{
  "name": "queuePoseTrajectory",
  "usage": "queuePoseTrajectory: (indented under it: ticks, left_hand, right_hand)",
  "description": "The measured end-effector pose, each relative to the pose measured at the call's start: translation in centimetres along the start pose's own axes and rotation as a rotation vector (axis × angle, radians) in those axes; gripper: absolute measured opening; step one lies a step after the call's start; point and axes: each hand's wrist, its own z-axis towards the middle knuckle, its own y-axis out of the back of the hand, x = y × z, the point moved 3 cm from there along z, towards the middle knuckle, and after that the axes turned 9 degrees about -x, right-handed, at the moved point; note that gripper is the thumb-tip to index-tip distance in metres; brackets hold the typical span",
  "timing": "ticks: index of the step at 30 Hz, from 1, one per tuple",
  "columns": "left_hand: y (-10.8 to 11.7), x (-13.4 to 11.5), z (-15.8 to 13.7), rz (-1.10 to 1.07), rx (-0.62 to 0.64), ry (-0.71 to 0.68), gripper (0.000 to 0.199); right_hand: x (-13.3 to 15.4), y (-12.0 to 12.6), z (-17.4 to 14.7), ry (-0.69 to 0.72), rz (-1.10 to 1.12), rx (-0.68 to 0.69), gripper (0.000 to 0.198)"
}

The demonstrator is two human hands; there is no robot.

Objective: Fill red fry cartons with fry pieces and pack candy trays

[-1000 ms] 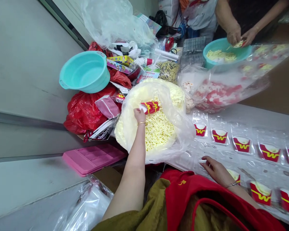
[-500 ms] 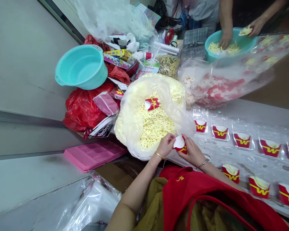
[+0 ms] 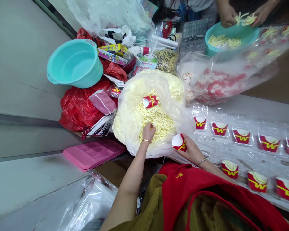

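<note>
Beside the clear bag's [image 3: 131,134] near rim: right hand [image 3: 190,148] gripping red carton [image 3: 182,145] | in bag: left hand [image 3: 148,132] curled over yellow sticks [image 3: 162,123], cannot tell if holding any; second carton [image 3: 152,101] lying on them | beyond: plastic sack [image 3: 223,65] of pink-and-white pieces [image 3: 221,86] | far: teal basin [image 3: 208,48] holding yellow strips [image 3: 223,40].

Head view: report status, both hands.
Left hand at pale yellow sticks in translucent plastic bag, grip unclear. Right hand holding red and white sleeve. Second sleeve lies on sticks, beyond left hand.
</note>
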Motion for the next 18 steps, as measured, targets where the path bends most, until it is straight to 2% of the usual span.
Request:
queuePoseTrajectory:
  ticks: [3, 6, 10, 14, 16, 18]
  left_hand:
    - [1.3, 0.5, 0.4, -0.444, 0.019, 0.184, 0.021]
    - [2.5, -0.5, -0.2, -0.634, 0.120, 0.282, 0.026]
    - [3.2, -3.5, -2.1, -0.876, 0.347, 0.302, 0.032]
    - [2.5, -5.8, -4.0, -0.817, 0.457, 0.213, 0.032]
    - [2.2, -6.5, -4.5, -0.673, 0.427, 0.076, 0.027]
    - [2.3, -7.0, -4.7, -0.489, 0.345, -0.118, 0.020]
  right_hand:
    - [0.0, 0.1, 0.6, -0.024, 0.003, -0.017, 0.080]
    - [0.3, -0.4, 1.6, -0.004, 0.026, -0.005, 0.081]
    - [1.1, -1.8, 3.0, 0.017, 0.048, 0.005, 0.082]
    - [2.1, -3.0, 4.0, 0.040, 0.065, -0.016, 0.080]
    - [2.4, -3.0, 4.2, 0.046, 0.070, -0.050, 0.077]
    - [2.5, -2.8, 4.2, 0.046, 0.062, -0.083, 0.075]
